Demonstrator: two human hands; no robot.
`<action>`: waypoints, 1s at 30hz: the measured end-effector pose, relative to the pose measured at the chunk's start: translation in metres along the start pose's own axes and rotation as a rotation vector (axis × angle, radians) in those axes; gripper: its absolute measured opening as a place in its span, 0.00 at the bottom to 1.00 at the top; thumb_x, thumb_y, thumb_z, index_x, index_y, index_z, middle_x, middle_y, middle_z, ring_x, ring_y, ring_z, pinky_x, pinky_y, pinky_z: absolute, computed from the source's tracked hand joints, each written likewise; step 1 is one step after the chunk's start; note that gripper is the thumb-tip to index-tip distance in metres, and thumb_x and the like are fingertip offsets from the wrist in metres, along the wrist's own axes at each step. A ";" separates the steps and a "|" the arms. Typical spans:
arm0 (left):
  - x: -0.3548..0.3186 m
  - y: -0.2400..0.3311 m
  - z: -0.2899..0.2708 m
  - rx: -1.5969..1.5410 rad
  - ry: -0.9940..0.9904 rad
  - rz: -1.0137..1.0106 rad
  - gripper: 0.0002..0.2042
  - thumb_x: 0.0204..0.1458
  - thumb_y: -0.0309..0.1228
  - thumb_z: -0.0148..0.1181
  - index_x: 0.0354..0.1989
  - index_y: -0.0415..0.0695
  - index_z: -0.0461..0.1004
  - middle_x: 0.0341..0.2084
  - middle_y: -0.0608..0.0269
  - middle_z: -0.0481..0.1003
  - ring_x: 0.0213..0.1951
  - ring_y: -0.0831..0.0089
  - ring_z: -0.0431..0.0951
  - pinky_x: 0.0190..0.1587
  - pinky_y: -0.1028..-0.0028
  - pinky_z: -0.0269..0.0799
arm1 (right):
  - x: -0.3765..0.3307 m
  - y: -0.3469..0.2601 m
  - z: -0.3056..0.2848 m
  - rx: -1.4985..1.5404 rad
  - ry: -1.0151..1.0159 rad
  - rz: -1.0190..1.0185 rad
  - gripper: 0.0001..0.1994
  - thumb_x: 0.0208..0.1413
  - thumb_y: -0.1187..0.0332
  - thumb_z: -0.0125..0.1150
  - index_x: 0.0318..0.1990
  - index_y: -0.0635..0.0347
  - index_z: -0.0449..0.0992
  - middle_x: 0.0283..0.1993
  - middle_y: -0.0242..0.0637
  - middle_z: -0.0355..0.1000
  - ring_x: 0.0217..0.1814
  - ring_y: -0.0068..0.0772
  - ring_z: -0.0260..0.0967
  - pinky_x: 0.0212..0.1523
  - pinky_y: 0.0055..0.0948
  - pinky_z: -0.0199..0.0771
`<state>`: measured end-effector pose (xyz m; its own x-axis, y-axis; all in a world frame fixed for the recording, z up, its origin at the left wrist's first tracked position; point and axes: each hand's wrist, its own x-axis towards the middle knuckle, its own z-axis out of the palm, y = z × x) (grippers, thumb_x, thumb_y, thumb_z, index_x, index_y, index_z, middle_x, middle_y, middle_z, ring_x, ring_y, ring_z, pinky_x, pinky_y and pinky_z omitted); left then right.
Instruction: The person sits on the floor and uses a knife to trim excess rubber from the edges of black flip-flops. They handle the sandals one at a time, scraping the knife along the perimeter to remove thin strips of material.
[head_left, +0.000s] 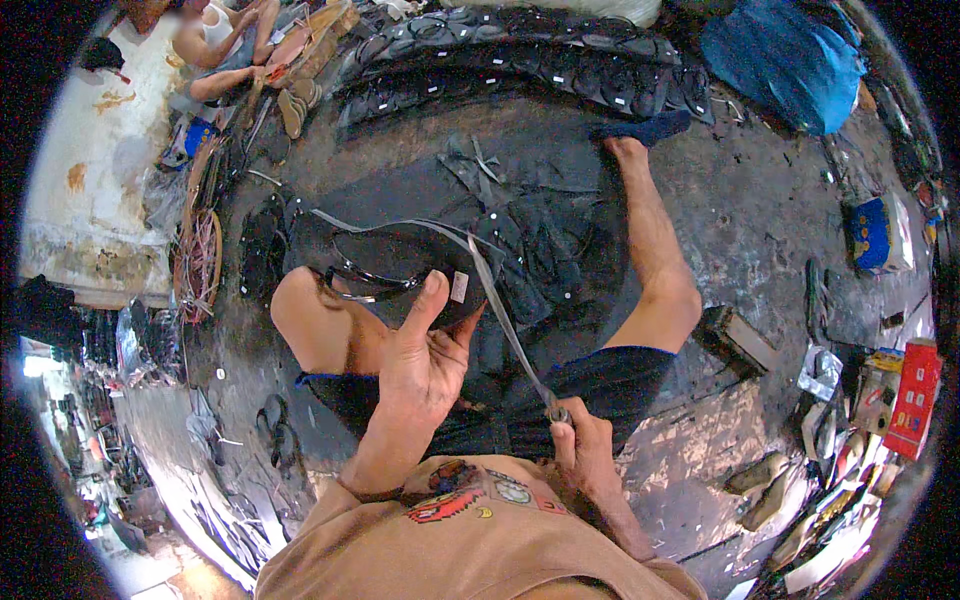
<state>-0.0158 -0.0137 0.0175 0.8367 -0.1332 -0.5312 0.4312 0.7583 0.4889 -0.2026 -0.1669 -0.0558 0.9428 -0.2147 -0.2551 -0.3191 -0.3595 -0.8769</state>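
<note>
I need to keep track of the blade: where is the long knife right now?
In the head view the long knife is just right of centre, its handle gripped in the right hand and its tip reaching up to the black sandal that the left hand holds.

Red box (pixel 918 398) far right, blue-white pkg (pixel 878 234) above it.

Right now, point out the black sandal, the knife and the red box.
Black sandal (pixel 385 262), head view, on its sole.
Knife (pixel 505 320), head view, mid-blade.
Red box (pixel 916 400), head view, its front face.
</note>
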 end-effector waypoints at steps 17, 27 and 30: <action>-0.005 -0.002 -0.069 0.410 -0.111 0.041 0.31 0.55 0.19 0.66 0.67 0.53 0.64 0.50 0.61 0.78 0.50 0.56 0.81 0.51 0.48 0.82 | 0.094 -0.047 -0.035 -0.225 -0.212 -0.157 0.14 0.69 0.56 0.55 0.43 0.59 0.72 0.25 0.55 0.71 0.33 0.66 0.72 0.32 0.55 0.65; -0.019 0.011 -0.073 0.459 -0.094 -0.005 0.35 0.49 0.14 0.69 0.68 0.40 0.64 0.57 0.56 0.76 0.54 0.63 0.81 0.58 0.59 0.80 | 0.130 -0.069 -0.024 -0.208 -0.349 -0.237 0.17 0.69 0.50 0.54 0.44 0.56 0.74 0.27 0.58 0.75 0.35 0.69 0.75 0.36 0.62 0.72; -0.020 0.013 -0.073 0.403 -0.098 -0.018 0.34 0.49 0.14 0.69 0.67 0.40 0.66 0.56 0.56 0.77 0.54 0.62 0.80 0.59 0.58 0.79 | 0.138 -0.064 -0.013 -0.170 -0.291 -0.325 0.17 0.70 0.50 0.54 0.45 0.55 0.74 0.27 0.57 0.74 0.34 0.69 0.74 0.37 0.62 0.72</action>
<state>-0.0512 0.0456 -0.0159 0.8476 -0.2195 -0.4830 0.5275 0.4473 0.7223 -0.0532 -0.1856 -0.0295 0.9766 0.1888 -0.1035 0.0087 -0.5150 -0.8571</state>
